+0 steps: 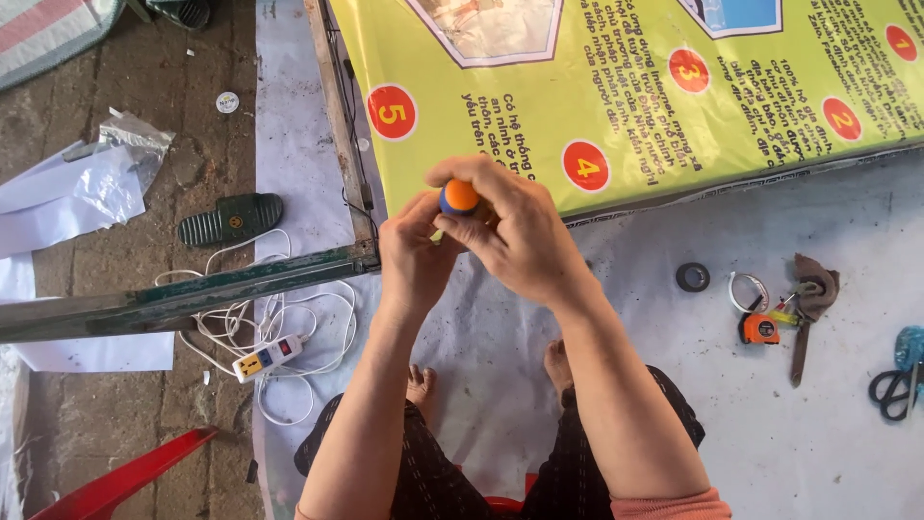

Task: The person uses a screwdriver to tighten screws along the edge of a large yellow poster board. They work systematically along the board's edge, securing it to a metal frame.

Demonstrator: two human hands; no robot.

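Gripping a blue-and-orange round-ended tool handle (459,196) with both hands at mid scene, just near of the big yellow-green printed banner (635,87); right hand (515,236) curling fingers closed over the handle's top and right side; left hand (416,252) pinching closed against the handle's lower left, fingertips meeting the right hand's; hiding whatever lies below the handle behind the fingers; hovering above the white plastic ground sheet (674,385), near the corner where the rusty green metal frame bar (192,294) is meeting the wooden batten (337,106) along the banner's left edge.

Lying left of the hands: a white power strip with coiled white cable (268,356), a dark green rubber sandal (231,220) farther off, crumpled white plastic and foil (87,183) at far left, a red plastic edge (125,477) at near left; lying right of the hands: a black tape roll (692,277), an orange tape measure (758,328), a brown-handled tool (808,308), black-handled scissors (895,385) at the right edge; resting bare feet (558,364) on the sheet near the knees.
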